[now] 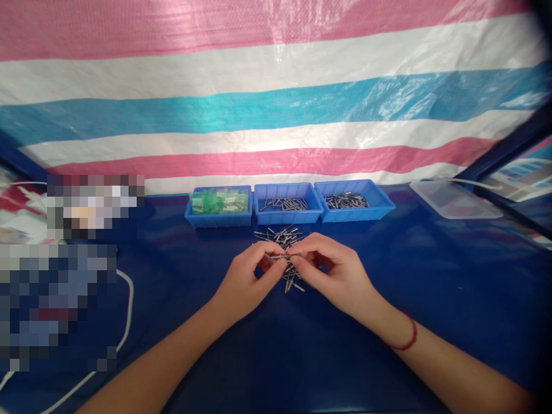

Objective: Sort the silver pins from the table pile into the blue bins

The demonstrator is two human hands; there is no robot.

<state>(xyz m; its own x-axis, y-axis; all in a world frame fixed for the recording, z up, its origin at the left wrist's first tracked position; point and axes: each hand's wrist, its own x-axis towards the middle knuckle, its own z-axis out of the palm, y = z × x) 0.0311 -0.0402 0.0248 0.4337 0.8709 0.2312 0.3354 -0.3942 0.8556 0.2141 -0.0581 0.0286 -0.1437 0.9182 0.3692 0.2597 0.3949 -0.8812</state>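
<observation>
**A:** What are the hands doing, from where you stand?

**B:** They meet over the middle of the blue worktop (431, 287). The left hand (254, 276) and the right hand (336, 270) each pinch one thin metal pin (287, 256) between thumb and forefinger. There is one hand at each end, so both are closed on it.

**A:** How does the pin lie?

**B:** It lies roughly level and crosswise, held just above the pile of pins (280, 234). That pile lies loose on the worktop, partly hidden under the fingers. Some pins stick out beyond the knuckles and some show below the thumbs.

**A:** And behind the hands?

**B:** Three blue bins stand in a row, side by side, in front of the striped sheet (276, 98). The left bin (218, 220) holds green plastic pieces (215, 201). The middle bin (288, 217) has a thin scatter of metal rods (284, 203). The right bin (357, 214) has a fuller heap of rods (346, 200). The pile sits just in front of the middle bin.

**A:** What about the sides?

**B:** A clear tray (455, 201) lies to the right, near the far edge and well apart from the hands. A white cable (127, 310) loops across the worktop on the left. A red cord (409, 339) circles the right wrist. The things at the far left are blurred, and I cannot tell what they are.
</observation>
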